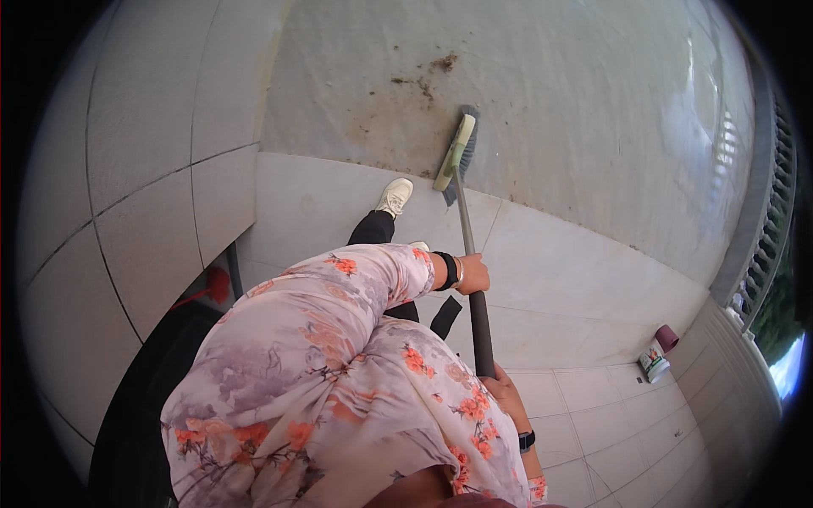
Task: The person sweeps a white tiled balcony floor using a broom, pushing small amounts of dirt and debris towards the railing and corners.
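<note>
A push broom [458, 157] with a pale green and cream head and grey bristles rests on the floor ahead of me. Its long grey-brown handle slants back toward my body. My left hand [472, 275] is wrapped round the handle partway down, a black band and a thin bracelet on that wrist. Nearer me, my right hand [506, 394] grips the upper end; some of its fingers are hidden behind the handle. Dark, clumped dirt [422, 85] lies scattered on the floor beyond the broom head, with finer specks to its left.
My white shoe [395, 196] stands on a pale slab left of the broom. A tiled wall [144, 161] rises on the left, with a red object [218, 285] near its base. At right are a balustrade [762, 229], a white tub [653, 365] and a maroon pot [667, 338].
</note>
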A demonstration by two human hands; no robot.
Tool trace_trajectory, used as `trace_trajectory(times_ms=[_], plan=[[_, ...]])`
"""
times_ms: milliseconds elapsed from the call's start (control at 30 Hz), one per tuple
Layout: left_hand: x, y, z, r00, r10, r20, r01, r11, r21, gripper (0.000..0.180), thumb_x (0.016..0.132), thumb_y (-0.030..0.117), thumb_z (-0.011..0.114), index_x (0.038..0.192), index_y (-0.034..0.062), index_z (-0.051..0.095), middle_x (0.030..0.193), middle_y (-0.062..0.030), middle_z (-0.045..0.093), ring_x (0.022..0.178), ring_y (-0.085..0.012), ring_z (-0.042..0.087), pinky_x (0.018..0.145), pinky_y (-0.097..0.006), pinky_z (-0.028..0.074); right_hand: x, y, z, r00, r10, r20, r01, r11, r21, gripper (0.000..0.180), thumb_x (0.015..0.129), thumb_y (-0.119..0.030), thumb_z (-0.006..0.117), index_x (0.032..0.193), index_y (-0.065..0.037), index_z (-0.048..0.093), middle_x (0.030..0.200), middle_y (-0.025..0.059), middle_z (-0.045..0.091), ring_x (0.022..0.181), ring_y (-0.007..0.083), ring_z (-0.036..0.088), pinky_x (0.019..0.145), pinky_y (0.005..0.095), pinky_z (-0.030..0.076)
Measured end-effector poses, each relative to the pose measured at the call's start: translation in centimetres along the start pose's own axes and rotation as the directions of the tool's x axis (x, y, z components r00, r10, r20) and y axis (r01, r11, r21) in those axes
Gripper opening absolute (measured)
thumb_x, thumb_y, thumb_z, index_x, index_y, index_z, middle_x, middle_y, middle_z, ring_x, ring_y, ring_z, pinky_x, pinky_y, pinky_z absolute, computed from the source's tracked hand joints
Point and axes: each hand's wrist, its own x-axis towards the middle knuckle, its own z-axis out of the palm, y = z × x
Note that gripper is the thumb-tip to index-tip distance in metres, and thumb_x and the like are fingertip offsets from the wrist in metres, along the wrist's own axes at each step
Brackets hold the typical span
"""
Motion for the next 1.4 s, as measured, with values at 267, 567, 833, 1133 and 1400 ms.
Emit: trace_trajectory(times_ms=[267, 567, 833, 1133, 1400], plan=[[-3.2, 0.5, -3.3, 0.949, -0.124, -0.289, 0.147, 0.987, 0.058, 0.005, 0.079, 0.017, 0.062, 0.074, 0.0158, 0.061, 0.07, 0.0012, 0.061, 0.079, -0.0194, 0.06, 0.078, -0.039, 0.04, -1.3, -0.7, -1.4, 0.996, -0.086, -0.007, 0.085, 0.991, -0.103, 0.045, 0.081, 0.004, 0.055, 0.125, -0.003, 0.046, 0.072, 0.0043, 0.054, 0.052, 0.0091, 0.049, 0.048, 0.0228, 0.042], [8.5, 7.9, 0.9, 0.848, 0.202, -0.49, -0.297, 0.947, -0.123, 0.005, 0.08, 0.02, 0.061, 0.079, 0.0151, 0.061, 0.071, 0.0, 0.062, 0.079, -0.0214, 0.06, 0.074, -0.04, 0.04, -3.0, 6.2, -6.9, 0.925, -0.171, -0.339, 0.069, 0.954, -0.292, 0.057, 0.08, 0.005, 0.056, 0.135, -0.002, 0.042, 0.08, 0.0035, 0.059, 0.061, 0.008, 0.054, 0.057, 0.0224, 0.045], [12.5, 11.2, 6.3, 0.927, 0.371, -0.052, -0.366, 0.867, -0.337, 0.016, 0.077, 0.018, 0.063, 0.092, 0.0192, 0.069, 0.081, 0.0006, 0.068, 0.085, -0.0247, 0.065, 0.08, -0.046, 0.042, -3.3, 6.0, -8.2, 0.95, 0.007, -0.312, -0.053, 0.989, -0.139, 0.062, 0.079, 0.005, 0.057, 0.138, -0.001, 0.039, 0.081, 0.0032, 0.061, 0.063, 0.0078, 0.055, 0.059, 0.0223, 0.045], [1.0, -0.3, 2.1, 0.971, -0.049, -0.232, 0.04, 0.998, -0.043, 0.005, 0.076, 0.019, 0.066, 0.076, 0.0178, 0.061, 0.07, -0.001, 0.061, 0.081, -0.021, 0.061, 0.079, -0.04, 0.04, 1.4, 0.1, -4.9, 0.997, -0.028, -0.073, 0.012, 0.977, -0.213, 0.069, 0.076, 0.002, 0.059, 0.141, -0.003, 0.039, 0.078, -0.0003, 0.056, 0.062, 0.0071, 0.052, 0.057, 0.0221, 0.042], [-7.1, 1.1, 2.5, 0.915, -0.233, -0.33, 0.173, 0.965, -0.199, 0.01, 0.073, 0.016, 0.067, 0.073, 0.0132, 0.057, 0.064, -0.0024, 0.058, 0.076, -0.0232, 0.059, 0.072, -0.038, 0.04, 2.4, 0.8, -4.6, 0.993, -0.001, 0.121, 0.036, 0.957, -0.288, 0.072, 0.077, 0.003, 0.059, 0.144, -0.006, 0.035, 0.085, -0.0016, 0.055, 0.068, 0.0057, 0.053, 0.062, 0.0206, 0.043]])
